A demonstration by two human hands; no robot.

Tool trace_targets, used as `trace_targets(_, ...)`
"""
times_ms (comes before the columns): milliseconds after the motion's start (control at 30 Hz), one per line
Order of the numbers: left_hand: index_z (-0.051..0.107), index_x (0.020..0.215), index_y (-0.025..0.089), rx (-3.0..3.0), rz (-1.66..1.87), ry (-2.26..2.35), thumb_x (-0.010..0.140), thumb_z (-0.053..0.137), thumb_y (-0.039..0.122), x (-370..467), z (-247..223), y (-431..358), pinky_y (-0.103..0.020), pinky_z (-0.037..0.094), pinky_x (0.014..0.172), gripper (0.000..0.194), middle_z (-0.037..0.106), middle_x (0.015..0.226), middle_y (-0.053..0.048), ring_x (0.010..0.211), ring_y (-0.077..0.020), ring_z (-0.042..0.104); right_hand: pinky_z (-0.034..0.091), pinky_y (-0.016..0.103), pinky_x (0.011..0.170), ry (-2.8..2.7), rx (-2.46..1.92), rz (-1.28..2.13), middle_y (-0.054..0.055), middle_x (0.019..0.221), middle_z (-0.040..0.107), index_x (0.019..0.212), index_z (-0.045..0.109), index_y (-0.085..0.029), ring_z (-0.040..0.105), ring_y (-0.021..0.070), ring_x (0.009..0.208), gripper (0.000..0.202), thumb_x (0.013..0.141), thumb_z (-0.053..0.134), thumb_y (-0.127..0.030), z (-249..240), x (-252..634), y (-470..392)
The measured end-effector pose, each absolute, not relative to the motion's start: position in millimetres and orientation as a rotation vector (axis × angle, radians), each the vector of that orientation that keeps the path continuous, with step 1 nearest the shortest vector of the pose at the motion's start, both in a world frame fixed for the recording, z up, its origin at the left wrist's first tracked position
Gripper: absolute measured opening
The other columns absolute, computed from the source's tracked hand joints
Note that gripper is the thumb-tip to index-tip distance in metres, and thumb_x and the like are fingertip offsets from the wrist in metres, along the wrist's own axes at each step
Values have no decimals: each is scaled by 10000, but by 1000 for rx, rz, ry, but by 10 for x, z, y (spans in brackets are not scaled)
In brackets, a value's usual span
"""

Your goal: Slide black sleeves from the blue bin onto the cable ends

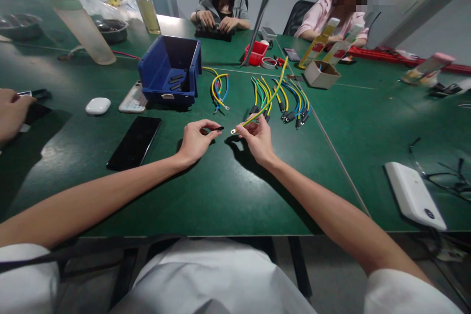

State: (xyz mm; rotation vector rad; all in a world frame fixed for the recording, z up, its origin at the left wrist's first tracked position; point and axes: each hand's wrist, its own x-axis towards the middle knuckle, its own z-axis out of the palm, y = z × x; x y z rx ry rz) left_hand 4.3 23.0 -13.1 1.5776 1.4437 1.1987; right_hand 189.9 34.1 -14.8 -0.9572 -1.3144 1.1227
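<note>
White cloth garment nearest, below near edge of green tabletop. Yellow-green striped flexible wire lies right of left hand, within right hand; long axis slants from silver metal lug, near left, to other end, far right. Lug points left toward small black slender piece, gap between. Right thumb and fingers pinched on wire just behind lug; left thumb and finger pinched on black piece. Hands apart, near each other.

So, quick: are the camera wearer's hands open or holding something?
Left hand: pinching a small black sleeve.
Right hand: pinching a yellow-green wire near its metal lug.
</note>
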Motion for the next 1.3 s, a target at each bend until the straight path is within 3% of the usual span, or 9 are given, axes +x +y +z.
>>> trace_targets(267,746,880,204,1674,1183,1452,706,758,323,52,-117,218,-313,512,670,211,733,883,-52,710,-173,633,503,282,647,-1301,-922,1124,-18,769,661,810,414,-245,650,154,722,348,732,739,-341,-129,1873,322)
trace_targets(1300,738,889,181,1883,1160,1387,756,696,270,50,-93,186,-262,470,641,165,725,864,-34,755,-153,645,511,279,667,-1283,-852,1121,-13,783,696,823,437,-237,662,151,717,328,721,746,-279,-145,1835,304)
